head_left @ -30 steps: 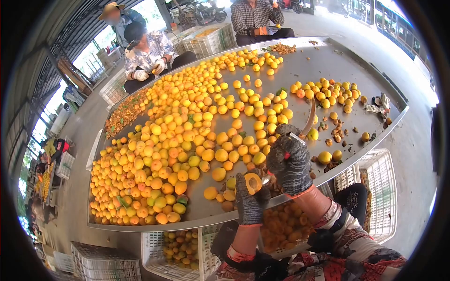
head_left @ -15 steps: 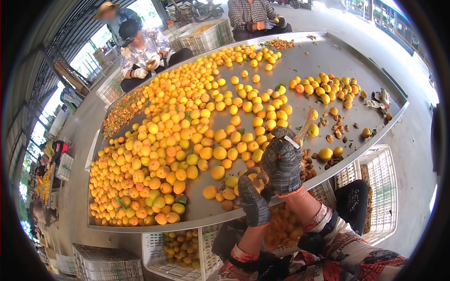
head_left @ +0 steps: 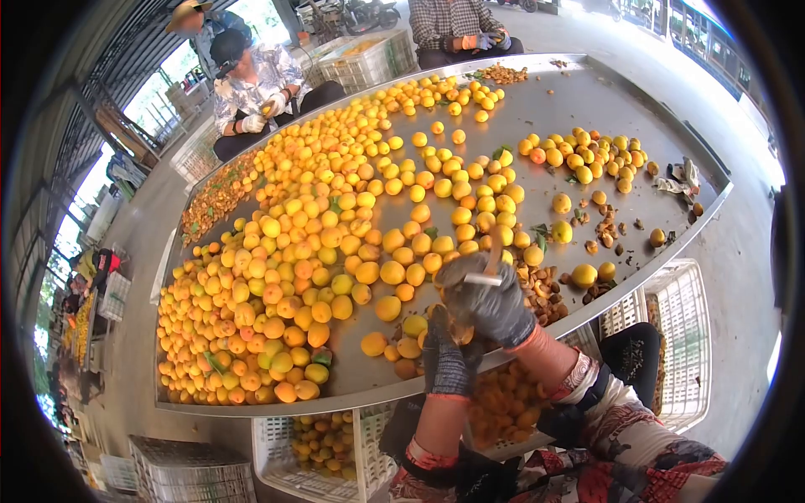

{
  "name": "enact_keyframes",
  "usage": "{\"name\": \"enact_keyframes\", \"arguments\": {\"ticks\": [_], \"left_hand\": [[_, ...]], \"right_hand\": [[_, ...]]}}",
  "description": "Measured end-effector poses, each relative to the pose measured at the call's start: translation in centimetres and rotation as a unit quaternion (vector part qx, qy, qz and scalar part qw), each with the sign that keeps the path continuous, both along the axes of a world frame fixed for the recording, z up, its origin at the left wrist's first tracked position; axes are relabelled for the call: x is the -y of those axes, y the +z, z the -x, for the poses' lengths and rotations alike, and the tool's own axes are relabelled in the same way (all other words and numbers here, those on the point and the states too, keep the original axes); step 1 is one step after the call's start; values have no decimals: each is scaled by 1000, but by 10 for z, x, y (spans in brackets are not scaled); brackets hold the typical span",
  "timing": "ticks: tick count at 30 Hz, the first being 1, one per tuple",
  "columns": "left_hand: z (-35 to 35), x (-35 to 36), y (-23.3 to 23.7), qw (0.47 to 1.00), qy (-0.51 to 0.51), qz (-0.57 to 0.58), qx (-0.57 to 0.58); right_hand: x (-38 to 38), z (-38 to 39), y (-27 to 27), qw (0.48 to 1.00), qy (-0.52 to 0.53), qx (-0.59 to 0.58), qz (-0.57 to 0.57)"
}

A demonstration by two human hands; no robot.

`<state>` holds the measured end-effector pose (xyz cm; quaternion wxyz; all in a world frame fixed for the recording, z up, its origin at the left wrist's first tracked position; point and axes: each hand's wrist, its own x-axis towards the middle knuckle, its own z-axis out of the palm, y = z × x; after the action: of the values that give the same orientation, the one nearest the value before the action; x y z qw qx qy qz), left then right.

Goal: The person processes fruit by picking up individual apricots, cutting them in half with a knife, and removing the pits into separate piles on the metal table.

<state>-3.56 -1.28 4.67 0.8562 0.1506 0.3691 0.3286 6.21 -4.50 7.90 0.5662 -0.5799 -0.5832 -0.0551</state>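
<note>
My right hand [head_left: 490,303], in a dark grey glove with an orange cuff, is closed around a small knife-like tool [head_left: 483,279] that has a pale crosswise part and a brown curved part pointing up. Close beside it, my left hand [head_left: 446,360], gloved the same way, grips an apricot [head_left: 460,333] that is mostly hidden between the hands. Both hands are over the near edge of a metal table [head_left: 352,352]. Loose apricots [head_left: 387,308] lie just left of them, and a heap of apricot stones [head_left: 545,298] lies to the right.
A large pile of apricots [head_left: 277,293] covers the table's left side. Under the near edge stand crates with fruit, including a white crate [head_left: 683,335] at right. Two people sit at the far side handling fruit; another stands behind. A crumpled glove [head_left: 683,178] lies far right.
My right hand has moved left and slightly down with the tool, coming over the fruit at my left hand. My left hand has shifted slightly left and turned more upright.
</note>
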Motion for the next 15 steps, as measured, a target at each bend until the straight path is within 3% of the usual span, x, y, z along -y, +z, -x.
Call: {"name": "enact_keyframes", "arguments": {"ticks": [1, 4, 6, 8, 9, 10, 12, 13, 15], "left_hand": [[-1, 0, -2, 1000, -4, 4, 0], [-4, -1, -10, 1000, -17, 14, 0], [-7, -2, -11, 999, -26, 20, 4], [-5, -7, -5, 999, -46, 2, -19], [-4, -7, -1, 999, -31, 29, 13], [-3, -8, 2, 997, -14, 56, 45], [2, -11, -2, 999, 12, 36, 31], [6, -15, -9, 998, -32, 41, 44], [6, -14, -7, 994, -77, 46, 59]], "right_hand": [[1, 17, 20, 978, 115, -176, 17], [5, 22, 28, 970, 27, -227, 81], [-1, 8, 3, 978, 74, -185, 56], [-8, 5, -11, 905, 120, -397, -94], [-9, -2, -2, 758, 266, -569, -176], [-2, -3, 9, 808, 239, -507, -182], [19, -5, 43, 874, 151, -461, -9], [19, -11, 31, 875, 152, -460, -9], [15, -19, -1, 856, 135, -414, 278]]}}
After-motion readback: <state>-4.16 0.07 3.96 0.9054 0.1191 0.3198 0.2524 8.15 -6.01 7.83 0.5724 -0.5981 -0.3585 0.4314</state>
